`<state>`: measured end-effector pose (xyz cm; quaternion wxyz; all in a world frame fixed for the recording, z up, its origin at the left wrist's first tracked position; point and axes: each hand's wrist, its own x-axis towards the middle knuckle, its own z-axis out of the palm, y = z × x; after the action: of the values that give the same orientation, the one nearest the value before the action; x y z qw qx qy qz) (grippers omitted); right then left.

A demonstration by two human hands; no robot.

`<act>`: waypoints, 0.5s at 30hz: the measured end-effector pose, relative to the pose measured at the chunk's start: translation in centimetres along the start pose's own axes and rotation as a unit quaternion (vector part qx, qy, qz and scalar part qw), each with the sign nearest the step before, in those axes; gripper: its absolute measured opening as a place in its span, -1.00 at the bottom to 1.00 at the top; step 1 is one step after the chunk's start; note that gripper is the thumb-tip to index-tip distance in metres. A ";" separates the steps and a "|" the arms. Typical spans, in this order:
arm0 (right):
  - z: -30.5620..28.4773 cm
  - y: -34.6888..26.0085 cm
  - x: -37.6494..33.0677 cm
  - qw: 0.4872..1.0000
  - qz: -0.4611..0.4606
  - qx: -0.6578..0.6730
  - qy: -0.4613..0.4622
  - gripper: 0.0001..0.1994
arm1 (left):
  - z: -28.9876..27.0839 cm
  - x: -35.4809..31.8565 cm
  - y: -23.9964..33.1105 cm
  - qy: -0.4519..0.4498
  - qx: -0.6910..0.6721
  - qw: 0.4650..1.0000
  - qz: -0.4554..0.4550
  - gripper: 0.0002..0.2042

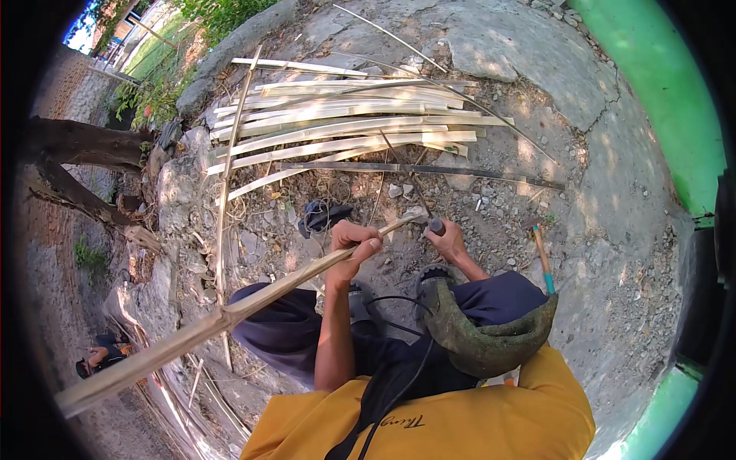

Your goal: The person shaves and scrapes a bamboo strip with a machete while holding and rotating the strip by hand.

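Observation:
My left hand [354, 247] is closed around a long split bamboo pole [264, 301], which slants from the lower left up to its pale cut end in front of me. In my right hand [451, 239], just right of that end, is the dark round handle of a knife [437, 226]. Its long, thin dark blade seems to point up and away, seen nearly edge-on. Beyond both hands, several pale split bamboo strips [337, 126] lie side by side on the ground. A darker strip [429, 169] lies nearest to me.
A tool with a wooden and teal handle [542, 257] lies right of my knee. Dark crumpled cloth [322, 217] is by my left hand. A bamboo pole [228, 199] crosses the strips' left ends. Tree trunks [88, 144] stand left, a green wall [663, 84] right. Another person [100, 356] is lower left.

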<state>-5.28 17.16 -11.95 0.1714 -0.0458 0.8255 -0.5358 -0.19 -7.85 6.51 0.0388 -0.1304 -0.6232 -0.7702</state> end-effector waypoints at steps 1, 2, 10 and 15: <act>-0.9 -1.3 0.0 1.000 -0.022 0.008 0.018 -0.71 | -0.5 0.8 0.4 0.016 -0.007 1.000 -0.023 -0.60; -1.7 -2.7 0.1 0.998 -0.043 0.016 0.035 -0.73 | -0.9 1.7 0.9 0.031 -0.015 0.998 -0.046 -0.58; -9.1 -10.8 0.3 0.995 -0.095 -0.002 0.043 -0.64 | -0.6 8.9 6.2 -0.060 -0.138 0.982 -0.111 -0.70; -9.5 -15.1 1.2 0.965 -0.212 0.151 0.029 -0.82 | 0.2 11.6 7.9 0.059 -0.161 0.971 -0.169 -0.74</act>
<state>-11.20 18.75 4.84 0.0346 -0.1772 0.7114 -0.6792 -9.59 -8.23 16.92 -0.0766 0.0180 -0.5002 -0.8623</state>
